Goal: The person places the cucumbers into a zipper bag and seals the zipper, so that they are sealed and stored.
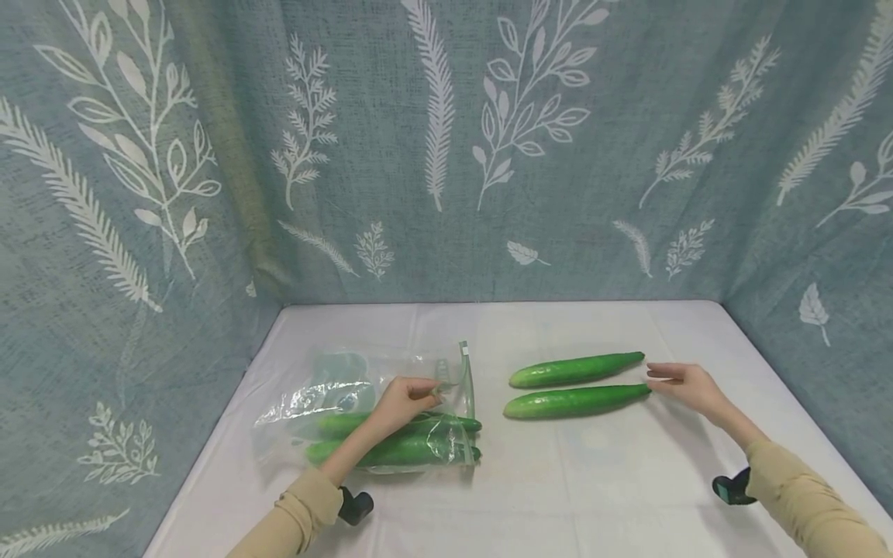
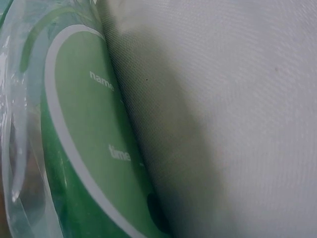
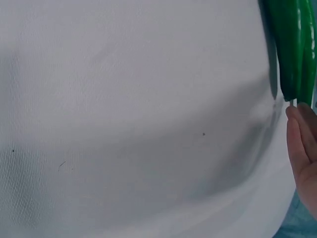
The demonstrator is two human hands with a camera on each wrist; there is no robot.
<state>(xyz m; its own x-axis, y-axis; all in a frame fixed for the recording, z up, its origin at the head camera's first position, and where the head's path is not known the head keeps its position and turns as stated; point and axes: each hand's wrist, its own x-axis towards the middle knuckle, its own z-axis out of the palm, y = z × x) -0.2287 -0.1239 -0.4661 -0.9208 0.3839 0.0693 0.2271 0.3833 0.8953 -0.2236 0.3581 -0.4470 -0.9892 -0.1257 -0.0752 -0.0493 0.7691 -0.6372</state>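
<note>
A clear zip bag (image 1: 293,403) lies on the left with two green cucumbers (image 1: 401,451) inside, their tips at its open right end. My left hand (image 1: 401,403) reaches over the bag and pinches its upper film near the mouth. In the left wrist view, the bag's printed label (image 2: 84,99) reads "name" and "time". Two more cucumbers (image 1: 575,401) lie side by side to the right of the bag. My right hand (image 1: 691,387) is at their narrow right ends, fingers extended. In the right wrist view, its fingertips (image 3: 292,113) are right at a cucumber's tip (image 3: 290,74).
A white cloth (image 1: 544,480) covers the table. Blue-green curtains (image 1: 391,155) with white leaf prints stand behind and at both sides. Black wrist devices (image 1: 356,506) hang below both sleeves, close over the table.
</note>
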